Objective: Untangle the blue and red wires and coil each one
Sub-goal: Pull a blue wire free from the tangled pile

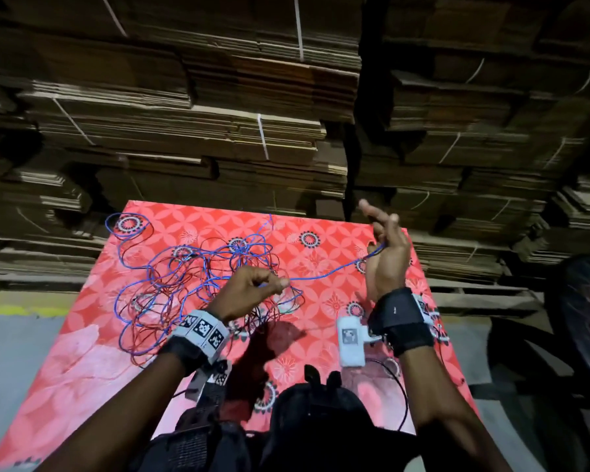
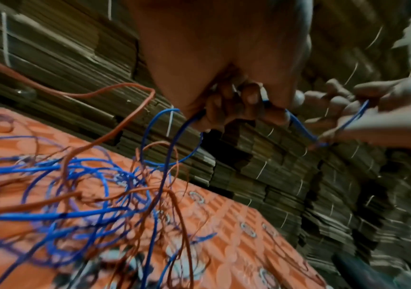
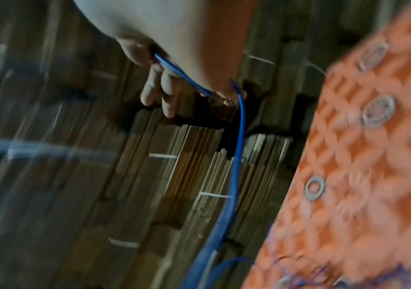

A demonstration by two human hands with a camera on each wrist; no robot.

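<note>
Drawing out a first length of the blue wire point(image 1: 324, 274), the person has barely begun: nearly all of it still lies knotted with the red wire point(image 1: 184, 284) in one heap on the patterned red cloth point(image 1: 321, 335), and no coil has been formed. The left hand point(image 1: 249, 291) pinches the blue strand above the heap; the right hand point(image 1: 387, 253) has it looped across the palm, thumb on it, other fingers splayed. No containers are in view.

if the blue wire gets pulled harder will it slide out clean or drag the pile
Probably drags: the thin blue wire loops through the thin red wire repeatedly. It looks floppy, sagging between the left hand and right hand.
</note>
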